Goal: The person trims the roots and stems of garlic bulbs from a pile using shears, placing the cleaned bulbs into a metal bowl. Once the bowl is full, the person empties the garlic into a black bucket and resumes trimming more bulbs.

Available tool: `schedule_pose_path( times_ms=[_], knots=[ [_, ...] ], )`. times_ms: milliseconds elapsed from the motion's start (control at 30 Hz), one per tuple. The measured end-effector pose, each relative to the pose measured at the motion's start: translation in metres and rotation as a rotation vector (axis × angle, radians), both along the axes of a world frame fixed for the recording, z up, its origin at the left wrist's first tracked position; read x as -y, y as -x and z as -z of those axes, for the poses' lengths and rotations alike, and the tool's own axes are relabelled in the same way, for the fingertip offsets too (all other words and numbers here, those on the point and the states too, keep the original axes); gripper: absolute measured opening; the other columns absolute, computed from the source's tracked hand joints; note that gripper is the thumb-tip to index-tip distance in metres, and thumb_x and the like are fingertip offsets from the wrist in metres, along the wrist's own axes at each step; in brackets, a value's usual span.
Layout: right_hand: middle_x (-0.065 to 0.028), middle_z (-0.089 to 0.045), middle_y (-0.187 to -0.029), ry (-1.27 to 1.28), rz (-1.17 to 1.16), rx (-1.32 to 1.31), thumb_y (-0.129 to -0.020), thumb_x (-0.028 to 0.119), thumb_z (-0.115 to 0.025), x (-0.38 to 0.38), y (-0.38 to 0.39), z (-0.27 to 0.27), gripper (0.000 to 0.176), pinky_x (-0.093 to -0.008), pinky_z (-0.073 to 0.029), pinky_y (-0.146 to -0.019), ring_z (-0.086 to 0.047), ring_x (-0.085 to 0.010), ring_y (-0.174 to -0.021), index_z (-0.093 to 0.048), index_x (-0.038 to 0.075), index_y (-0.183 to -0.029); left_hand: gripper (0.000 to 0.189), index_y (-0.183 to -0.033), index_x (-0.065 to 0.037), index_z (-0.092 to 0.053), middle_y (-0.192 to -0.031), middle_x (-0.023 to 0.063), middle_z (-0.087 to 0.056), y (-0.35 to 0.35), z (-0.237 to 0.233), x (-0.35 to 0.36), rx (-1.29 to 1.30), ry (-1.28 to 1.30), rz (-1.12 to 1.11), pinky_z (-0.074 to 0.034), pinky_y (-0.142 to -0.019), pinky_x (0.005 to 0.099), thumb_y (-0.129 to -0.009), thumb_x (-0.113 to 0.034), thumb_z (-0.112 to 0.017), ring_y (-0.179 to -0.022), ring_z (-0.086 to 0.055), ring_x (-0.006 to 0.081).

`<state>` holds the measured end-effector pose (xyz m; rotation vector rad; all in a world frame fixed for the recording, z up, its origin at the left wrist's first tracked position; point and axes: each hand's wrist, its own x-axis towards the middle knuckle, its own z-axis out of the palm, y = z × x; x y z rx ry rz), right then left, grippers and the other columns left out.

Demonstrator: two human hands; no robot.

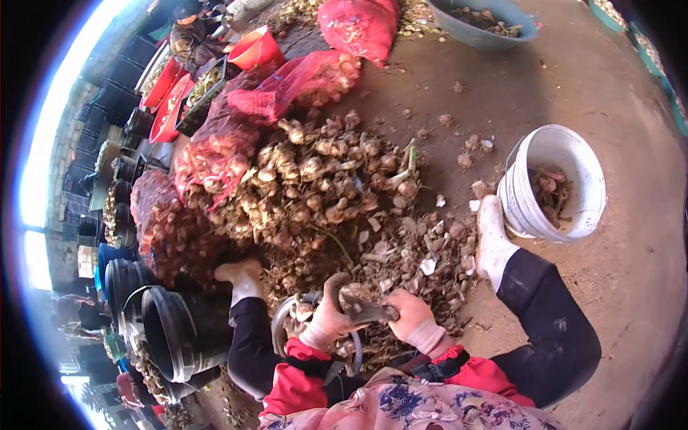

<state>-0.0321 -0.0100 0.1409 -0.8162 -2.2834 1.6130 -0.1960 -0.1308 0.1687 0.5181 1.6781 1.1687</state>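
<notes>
My left hand (327, 321), in a soiled glove, is closed around a brown, dry-skinned bulb (358, 292). My right hand (414, 317), also gloved, grips one end of a dark, flat, blade-like tool (370, 312). The tool's other end reaches across to the bulb at my left fingers; its exact kind I cannot tell. Below my left hand stands a round bucket (281, 324) with pale bulbs inside, partly hidden by my forearm. Just ahead lies a large heap of root-covered bulbs (315, 172), with loose skins and trimmings (408, 258) spread between my feet.
A white bucket (512, 193) with some scraps stands beyond my right foot. Red mesh sacks (215, 154) of bulbs lean along the heap's left side. Black buckets (179, 333) stand at my left. Farther off are a blue-grey basin (487, 36) and a red bucket (256, 49).
</notes>
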Motion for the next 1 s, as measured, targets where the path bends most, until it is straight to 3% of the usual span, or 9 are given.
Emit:
schedule_pose_path(
  times_ms=[100, 200, 400, 433, 533, 600, 667, 733, 1000],
  knots=[
    [-0.0133, -0.060, -0.090, -0.032, -0.159, 0.074, -0.070, 0.015, -0.068, 0.021, 0.002, -0.009, 0.022, -0.0430, -0.049, -0.074, -0.060, -0.0365, -0.086, -0.066, 0.010, -0.091, 0.090, -0.134, -0.003, -0.029, -0.111, 0.0107, -0.058, -0.013, -0.023, 0.028, 0.039, 0.006, -0.050, -0.052, -0.086, 0.0328, -0.066, -0.012, -0.087, -0.093, -0.063, 0.0190],
    [-0.0128, -0.060, -0.092, -0.134, -0.282, 0.172, -0.068, 0.014, -0.068, 0.035, 0.003, -0.008, 0.025, -0.0458, -0.049, -0.074, -0.060, -0.0368, -0.086, -0.066, 0.010, -0.093, 0.086, -0.128, -0.002, -0.038, -0.109, 0.0105, -0.056, -0.024, -0.050, 0.031, -0.772, -0.118, 0.190, -0.052, -0.083, 0.0324, -0.061, -0.015, -0.091, -0.094, -0.059, 0.0177],
    [-0.0124, -0.059, -0.095, -0.255, -0.281, 0.089, -0.067, 0.016, -0.069, 0.047, -0.008, 0.003, 0.023, -0.0459, -0.050, -0.076, -0.061, -0.0353, -0.087, -0.065, 0.014, -0.090, 0.079, -0.120, -0.003, -0.042, -0.108, 0.0097, -0.054, -0.047, -0.034, 0.041, -0.568, -0.004, 0.024, -0.051, -0.081, 0.0321, -0.060, -0.017, -0.091, -0.092, -0.057, 0.0180],
    [-0.0122, -0.059, -0.094, -0.240, -0.271, 0.070, -0.066, 0.016, -0.070, 0.042, -0.011, 0.009, 0.023, -0.0456, -0.050, -0.076, -0.061, -0.0352, -0.087, -0.065, 0.013, -0.089, 0.080, -0.119, -0.003, -0.042, -0.108, 0.0095, -0.054, -0.053, -0.024, 0.043, -0.124, -0.031, -0.217, -0.051, -0.081, 0.0319, -0.059, -0.018, -0.092, -0.091, -0.057, 0.0181],
    [-0.0133, -0.061, -0.096, -0.222, -0.295, 0.129, -0.066, 0.013, -0.068, 0.037, -0.013, 0.017, 0.024, -0.0445, -0.050, -0.078, -0.061, -0.0348, -0.090, -0.066, 0.013, -0.090, 0.077, -0.118, -0.003, -0.042, -0.109, 0.0127, -0.055, -0.062, -0.025, 0.050, -0.067, -0.035, -0.279, -0.050, -0.088, 0.0385, -0.058, -0.012, -0.089, -0.099, -0.057, 0.0193],
    [-0.0163, -0.064, -0.089, -0.142, -0.218, 0.044, -0.070, 0.012, -0.064, 0.042, -0.015, 0.047, 0.022, -0.0439, -0.051, -0.077, -0.063, -0.0371, -0.089, -0.068, 0.011, -0.092, 0.080, -0.119, -0.004, -0.041, -0.110, 0.0119, -0.054, -0.066, -0.041, 0.052, -0.584, 0.093, -0.096, -0.050, -0.089, 0.0401, -0.055, -0.006, -0.089, -0.100, -0.057, 0.0196],
    [-0.0162, -0.065, -0.074, -0.008, 0.072, 0.552, -0.074, 0.009, -0.060, 0.007, -0.050, 0.086, 0.020, -0.0391, -0.051, -0.071, -0.065, -0.0336, -0.077, -0.068, 0.006, -0.092, 0.087, -0.121, -0.007, -0.040, -0.110, 0.0070, -0.054, -0.080, -0.086, 0.057, -0.405, -0.232, -0.070, -0.050, -0.087, 0.0346, -0.051, -0.010, -0.092, -0.097, -0.056, 0.0168],
    [-0.0095, -0.060, -0.061, 0.371, 0.511, 0.397, -0.078, 0.008, -0.057, -0.006, -0.039, 0.106, 0.014, -0.0329, -0.048, -0.062, -0.060, -0.0236, -0.061, -0.066, 0.000, -0.086, 0.088, -0.122, -0.009, -0.040, -0.109, 0.0066, -0.054, -0.073, -0.100, 0.060, -0.455, -0.222, -0.039, -0.051, -0.085, 0.0341, -0.051, -0.007, -0.092, -0.099, -0.056, 0.0163],
    [-0.0075, -0.060, -0.084, 0.024, 0.141, -0.251, -0.072, 0.007, -0.071, 0.044, -0.011, 0.030, 0.022, -0.0300, -0.049, -0.066, -0.060, -0.0192, -0.075, -0.062, 0.006, -0.092, 0.070, -0.120, -0.010, -0.044, -0.099, 0.0067, -0.058, -0.033, -0.035, 0.078, 0.397, -0.582, -0.548, -0.052, -0.087, 0.0392, -0.062, -0.005, -0.083, -0.092, -0.060, 0.0235]
  ],
)
